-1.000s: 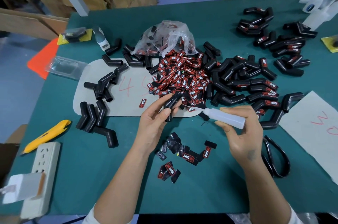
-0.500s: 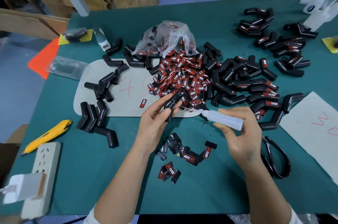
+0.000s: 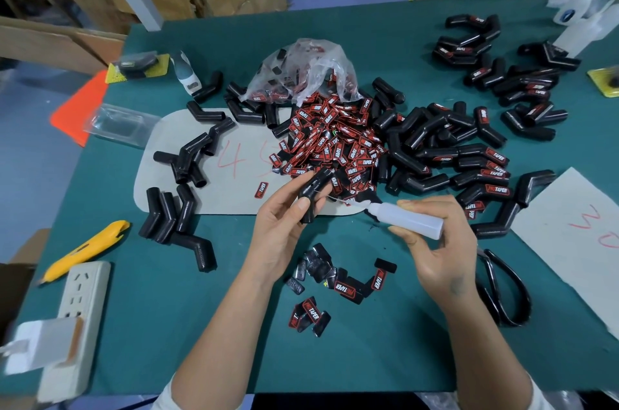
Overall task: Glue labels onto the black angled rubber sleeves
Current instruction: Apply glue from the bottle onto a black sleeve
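Fingers (image 3: 303,207) of left hand (image 3: 281,235) curl round one black angled rubber sleeve (image 3: 313,195); thumb lies along its lower leg, sleeve lifted off the table, just in front of the label pile (image 3: 331,144). Right hand (image 3: 435,242) grips a translucent glue bottle (image 3: 410,220), fingers wrapped over the body, thumb under it. Nozzle points left toward the held sleeve; a thin glue strand runs between nozzle tip and sleeve. Tip sits near the sleeve, contact not clear.

Layout relative to label pile, which is red/black "TAPER" labels mid-table on green mat (image 3: 167,326):
- clear plastic bag (image 3: 301,71) touching pile's far edge, more labels inside
- grey card (image 3: 227,181) marked "4" in red, left of pile, partly under it; one loose label (image 3: 261,190) on it
- bare sleeves (image 3: 187,158) scattered on and around the card, left of pile
- labelled sleeves (image 3: 469,168) heaped just right of pile; second group (image 3: 502,74) far right of it
- small label cluster (image 3: 335,282) in front of pile, between the two wrists; some face down
- black-handled scissors (image 3: 502,289) right of that cluster, beside right wrist
- yellow utility knife (image 3: 87,248) and white power strip (image 3: 77,315) well left, toward near edge
- white sheet (image 3: 569,235) with red marking, right of pile at table edge
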Motion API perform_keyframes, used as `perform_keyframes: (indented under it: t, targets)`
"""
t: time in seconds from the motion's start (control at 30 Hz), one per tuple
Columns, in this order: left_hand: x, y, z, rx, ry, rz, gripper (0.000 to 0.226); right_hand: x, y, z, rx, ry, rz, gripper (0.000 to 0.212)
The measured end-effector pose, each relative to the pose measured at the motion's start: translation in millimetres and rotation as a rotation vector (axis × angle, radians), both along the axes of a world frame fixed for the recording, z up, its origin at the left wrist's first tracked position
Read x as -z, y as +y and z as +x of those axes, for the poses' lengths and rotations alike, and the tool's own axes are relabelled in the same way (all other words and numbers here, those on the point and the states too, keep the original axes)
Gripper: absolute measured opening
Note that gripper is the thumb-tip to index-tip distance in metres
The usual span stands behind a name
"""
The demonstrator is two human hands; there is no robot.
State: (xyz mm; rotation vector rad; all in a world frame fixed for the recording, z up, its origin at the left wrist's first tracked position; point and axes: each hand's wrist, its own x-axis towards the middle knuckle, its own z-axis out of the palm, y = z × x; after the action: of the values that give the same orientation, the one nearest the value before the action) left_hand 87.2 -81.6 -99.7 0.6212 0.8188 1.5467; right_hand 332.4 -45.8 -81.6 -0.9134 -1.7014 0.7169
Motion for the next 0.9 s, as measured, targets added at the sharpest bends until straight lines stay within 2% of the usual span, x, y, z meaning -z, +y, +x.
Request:
perform_keyframes:
  t: [0.9]
  targets:
    - [-1.6,0.4,0.3,-0.001,0.01,0.002,0.046,-0.2,1.1,2.8,0.02,0.011,0.028,0.033]
